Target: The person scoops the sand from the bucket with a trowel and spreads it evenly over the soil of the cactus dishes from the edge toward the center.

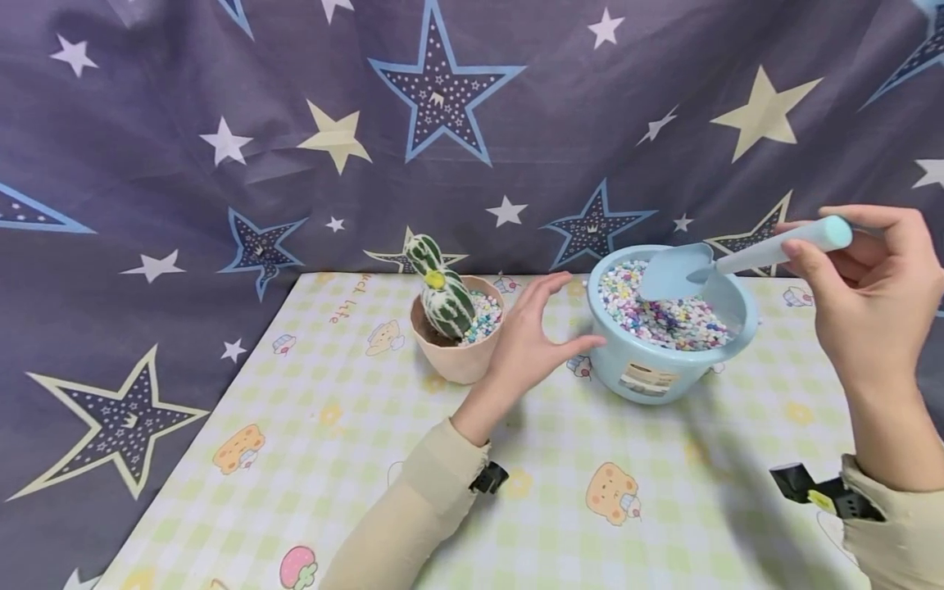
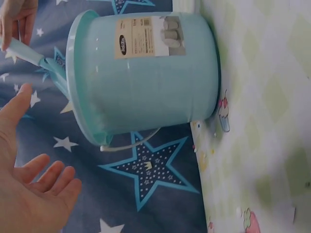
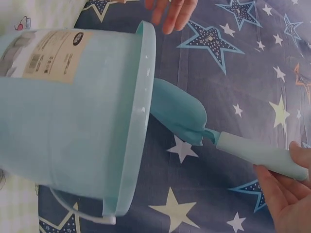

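Note:
A light blue hand trowel (image 1: pixel 674 273) is held by its pale handle in my right hand (image 1: pixel 881 295), thumb and fingers pinching near the handle's end. Its blade tilts down over the rim of a light blue bucket (image 1: pixel 642 381). Small multicolored pebbles (image 1: pixel 664 319) fill much of that bucket. My left hand (image 1: pixel 527 340) is held between the bucket and a plant pot, thumb and fingers spread, with nothing in it. The pink pot (image 1: pixel 460 365), partly behind that hand, holds a striped cactus (image 1: pixel 446 303) with a yellow flower. Colored pebbles (image 1: pixel 483 315) cover the soil at its right side.
A green-checked tablecloth (image 1: pixel 354 459) with cartoon prints covers the table. Behind it hangs a dark curtain (image 1: pixel 280 74) with stars. A white bucket handle (image 3: pixel 80 211) hangs at the bucket's side. A few loose pebbles (image 2: pixel 197 148) lie on the cloth by the bucket.

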A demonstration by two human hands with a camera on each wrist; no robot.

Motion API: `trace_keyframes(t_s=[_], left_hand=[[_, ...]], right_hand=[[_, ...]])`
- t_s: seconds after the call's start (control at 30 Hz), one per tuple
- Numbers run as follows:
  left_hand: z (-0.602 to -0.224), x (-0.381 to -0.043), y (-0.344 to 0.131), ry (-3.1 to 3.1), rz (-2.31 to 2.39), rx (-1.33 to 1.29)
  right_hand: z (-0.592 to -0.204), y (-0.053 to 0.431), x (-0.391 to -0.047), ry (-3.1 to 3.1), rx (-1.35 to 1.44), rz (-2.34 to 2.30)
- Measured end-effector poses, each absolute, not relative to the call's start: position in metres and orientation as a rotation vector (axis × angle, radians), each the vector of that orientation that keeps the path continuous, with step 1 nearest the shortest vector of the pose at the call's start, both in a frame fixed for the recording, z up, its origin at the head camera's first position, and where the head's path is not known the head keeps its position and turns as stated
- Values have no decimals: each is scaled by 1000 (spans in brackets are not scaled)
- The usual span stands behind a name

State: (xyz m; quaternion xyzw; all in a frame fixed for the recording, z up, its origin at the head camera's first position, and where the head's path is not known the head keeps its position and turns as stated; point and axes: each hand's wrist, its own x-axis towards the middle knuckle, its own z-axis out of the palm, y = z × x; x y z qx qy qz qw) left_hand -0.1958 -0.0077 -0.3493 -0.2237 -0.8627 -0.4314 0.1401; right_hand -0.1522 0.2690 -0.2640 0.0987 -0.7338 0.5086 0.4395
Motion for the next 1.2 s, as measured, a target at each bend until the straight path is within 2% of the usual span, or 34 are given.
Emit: trace_keyframes(t_s=[0.57,0.93,1.13,1.2], left_hand=[[-360,-206,23,-2648,-1260,-584],[-367,-208,31,-2671,-1258,-561],[-369,-208,33,-2673,-1239,-546],[-370,-208,34,-2671,-1239,-545]], right_hand=[[-266,292,-149,-1598,344,1721],[-271,301,-151,-1545,370,1679],[-272,304,-149,-1682,332,1482],[-272,304,-149,-1648,326,1561]])
